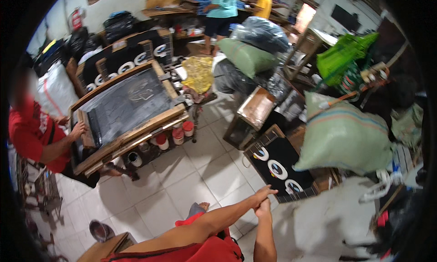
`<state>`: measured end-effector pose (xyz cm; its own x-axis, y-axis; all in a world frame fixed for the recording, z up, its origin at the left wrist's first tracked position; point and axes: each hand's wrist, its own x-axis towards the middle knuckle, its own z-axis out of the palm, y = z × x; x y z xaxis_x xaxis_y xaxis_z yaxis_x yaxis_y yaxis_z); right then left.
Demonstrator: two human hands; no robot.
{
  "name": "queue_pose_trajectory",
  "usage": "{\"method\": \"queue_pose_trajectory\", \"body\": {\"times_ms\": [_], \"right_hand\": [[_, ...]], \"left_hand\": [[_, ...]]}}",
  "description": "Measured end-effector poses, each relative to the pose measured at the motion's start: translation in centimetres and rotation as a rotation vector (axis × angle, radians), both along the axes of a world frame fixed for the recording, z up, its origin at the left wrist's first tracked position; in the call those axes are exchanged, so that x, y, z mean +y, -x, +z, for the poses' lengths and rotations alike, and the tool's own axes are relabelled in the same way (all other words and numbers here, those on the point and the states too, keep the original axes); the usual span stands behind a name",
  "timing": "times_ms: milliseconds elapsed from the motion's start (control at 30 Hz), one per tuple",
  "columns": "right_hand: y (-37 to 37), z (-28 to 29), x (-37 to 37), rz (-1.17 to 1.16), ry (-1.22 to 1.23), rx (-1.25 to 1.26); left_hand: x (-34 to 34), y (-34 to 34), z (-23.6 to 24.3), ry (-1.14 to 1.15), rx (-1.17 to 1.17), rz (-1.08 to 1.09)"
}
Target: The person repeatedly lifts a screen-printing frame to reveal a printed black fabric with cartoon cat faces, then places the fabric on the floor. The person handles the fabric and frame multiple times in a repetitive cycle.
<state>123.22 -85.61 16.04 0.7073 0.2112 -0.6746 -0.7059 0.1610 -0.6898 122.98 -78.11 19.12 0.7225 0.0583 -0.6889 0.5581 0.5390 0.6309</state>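
In front of me my two hands meet, close to the near left corner of a black printed panel. My left hand (262, 194) reaches in from the left with fingers stretched out to the right. Just below it, my right hand (262, 208) is closed and touches the left one. Whether anything small is in the right hand, I cannot make out. The black panel (287, 153) lies on a low board and carries white, eye-like round prints. A big pale green sack (343, 136) overlaps its right side.
At left, a person in red (34, 132) grips a wooden squeegee (85, 129) on a framed printing screen (129, 102). Paint pots (177, 135) stand beneath it. A wooden box (256, 108) and green sack (248, 57) lie ahead. Two people work at the back. A bucket (101, 230) stands lower left.
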Motion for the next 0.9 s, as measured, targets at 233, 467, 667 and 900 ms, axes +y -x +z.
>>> {"method": "queue_pose_trajectory", "body": {"times_ms": [233,467,667,900], "right_hand": [[-9.0,2.7,5.8,-0.103,0.084,-0.188],[-14.0,2.0,10.0,0.19,0.045,-0.33],[-20.8,9.2,7.4,1.117,0.026,-1.112],[-23.2,-13.2,-17.3,1.166,1.316,-0.703]], "left_hand": [[3.1,-7.8,-3.2,0.068,0.023,0.281],[7.9,-12.5,-3.2,-0.05,-0.014,0.593],[10.2,-10.2,5.0,-0.566,-0.407,0.396],[9.7,4.7,13.4,-0.978,0.025,0.332]]}}
